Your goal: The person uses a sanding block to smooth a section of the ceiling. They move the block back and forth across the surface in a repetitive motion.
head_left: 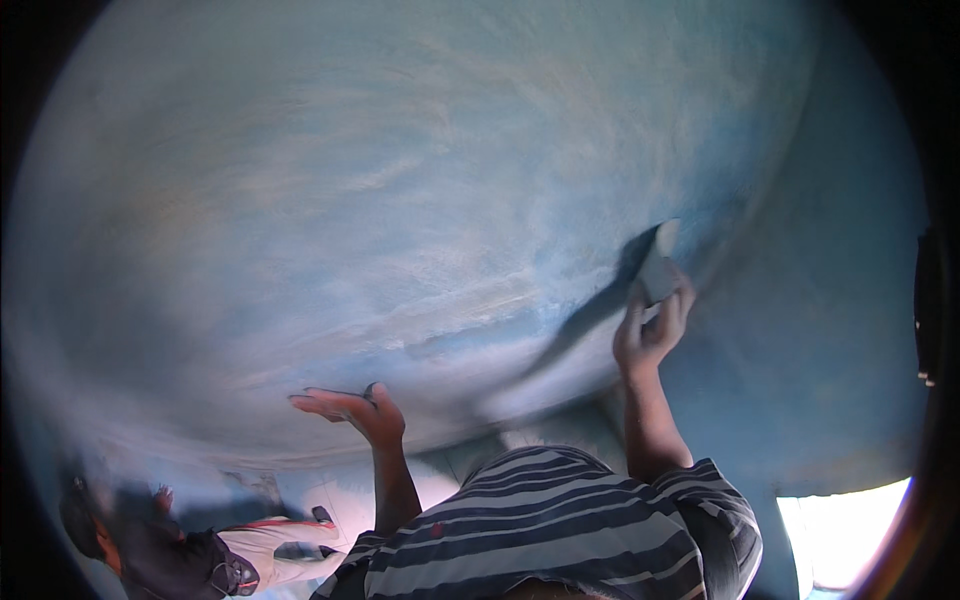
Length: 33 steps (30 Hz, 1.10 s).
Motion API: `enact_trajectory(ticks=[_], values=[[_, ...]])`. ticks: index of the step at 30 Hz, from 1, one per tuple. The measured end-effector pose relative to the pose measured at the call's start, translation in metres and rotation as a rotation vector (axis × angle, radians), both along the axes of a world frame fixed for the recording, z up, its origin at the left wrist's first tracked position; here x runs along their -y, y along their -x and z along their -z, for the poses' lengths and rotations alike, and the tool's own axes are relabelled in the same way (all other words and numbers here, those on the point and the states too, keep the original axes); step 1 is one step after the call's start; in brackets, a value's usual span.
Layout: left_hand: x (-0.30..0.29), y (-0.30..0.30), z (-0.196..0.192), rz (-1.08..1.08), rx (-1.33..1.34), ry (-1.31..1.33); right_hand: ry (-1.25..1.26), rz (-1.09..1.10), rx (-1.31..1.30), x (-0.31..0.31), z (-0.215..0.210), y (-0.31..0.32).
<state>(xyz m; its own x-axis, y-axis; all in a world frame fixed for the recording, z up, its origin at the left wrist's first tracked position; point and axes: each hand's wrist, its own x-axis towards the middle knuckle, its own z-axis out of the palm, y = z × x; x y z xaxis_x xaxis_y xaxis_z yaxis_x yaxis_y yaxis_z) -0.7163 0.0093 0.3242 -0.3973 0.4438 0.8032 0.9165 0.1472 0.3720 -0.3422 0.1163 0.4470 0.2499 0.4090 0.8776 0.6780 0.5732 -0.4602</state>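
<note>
A broad blue wall [430,200] with whitish, streaky patches fills most of the head view. My right hand [652,325] is raised against it toward the right, its fingers closed around a grey piece of sandpaper [656,275]. The sheet's pale upper end curls away, and a dark shadow falls on the wall beside it. Lower and to the left, my left hand [355,408] has its fingers stretched out and holds nothing. It is close to the wall's lower part; whether it touches the surface I cannot tell.
Another person [170,550] in dark top and light trousers is at the lower left. A darker blue wall [800,380] meets the patchy one at the right. Below it, a bright opening [845,535] glares at the lower right.
</note>
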Motion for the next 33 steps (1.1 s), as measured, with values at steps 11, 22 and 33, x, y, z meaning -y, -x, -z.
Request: enact_trajectory(ticks=[11,22,33], values=[[0.015,0.014,0.008,0.079,-0.148,0.058,-0.034,0.033,-0.019,-0.003,0.012,0.022],[0.026,0.031,0.023,0.191,-0.145,0.109,0.094,0.182,-0.177,0.003,-0.005,0.049],[0.036,0.051,0.024,0.261,-0.196,0.149,0.043,0.114,-0.189,0.018,-0.018,0.085]])
